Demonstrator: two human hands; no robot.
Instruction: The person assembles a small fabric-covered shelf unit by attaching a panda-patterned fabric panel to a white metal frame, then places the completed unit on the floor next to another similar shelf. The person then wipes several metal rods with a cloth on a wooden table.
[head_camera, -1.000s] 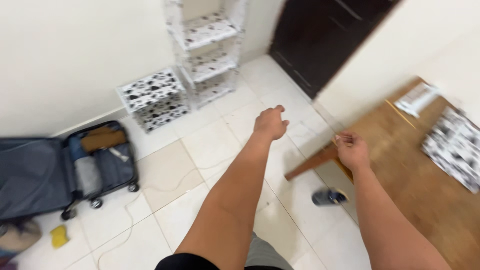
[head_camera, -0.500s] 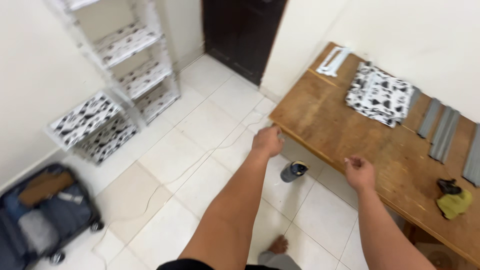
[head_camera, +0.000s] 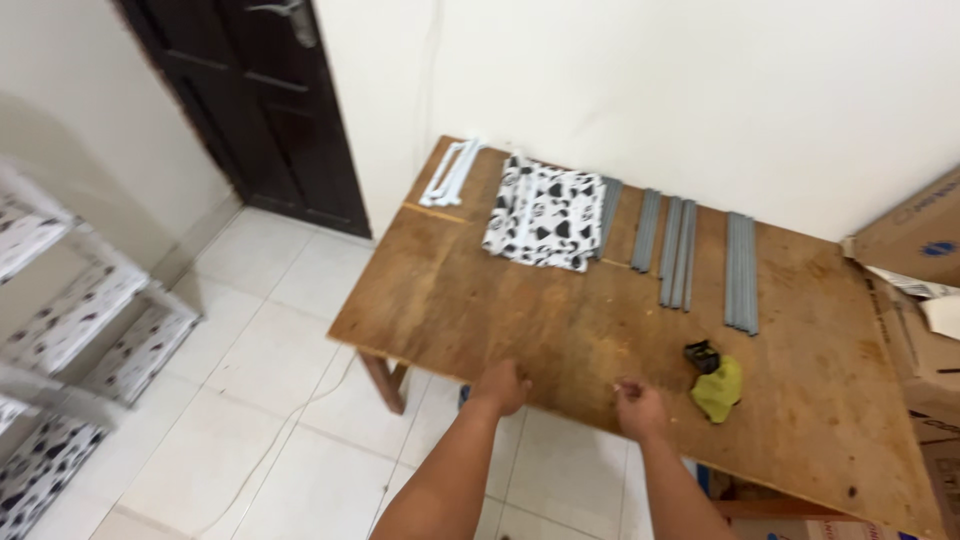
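the left hand (head_camera: 500, 386) is seen at the near edge of the wooden worktop (head_camera: 520, 300), its fingers curled loosely over the edge so that the board itself is touched; nothing separate is held in its grip. the right hand (head_camera: 638, 408) is seen just beside it along the same near edge, with the fingers drawn in and the thumb and forefinger brought close together; whether something small is pinched in that grip cannot be told from the view.

nearest the right hand, close to the near edge, a crumpled yellow-green cloth (head_camera: 720, 390) is lying, with a small black object (head_camera: 702, 355) touching its far side. neither is touched by a hand.

toward the far edge, grey rods (head_camera: 742, 272) are laid in several groups, side by side. their long axes run from the far edge toward the near edge, roughly parallel to one another, with the group nearest the right edge reaching furthest toward the middle of the worktop. to their left, a folded black-and-white patterned sheet (head_camera: 545, 212) is laid flat, overlapping the leftmost grey rod. at the far left corner, white plastic strips (head_camera: 452, 173) are laid, with the long axis also running from far to near, slightly slanted.

cardboard boxes (head_camera: 915, 260) are stood at the right edge. a dark door (head_camera: 255, 110) and a white patterned shelf rack (head_camera: 70, 330) are seen beyond the left edge, on a tiled floor (head_camera: 260, 330).
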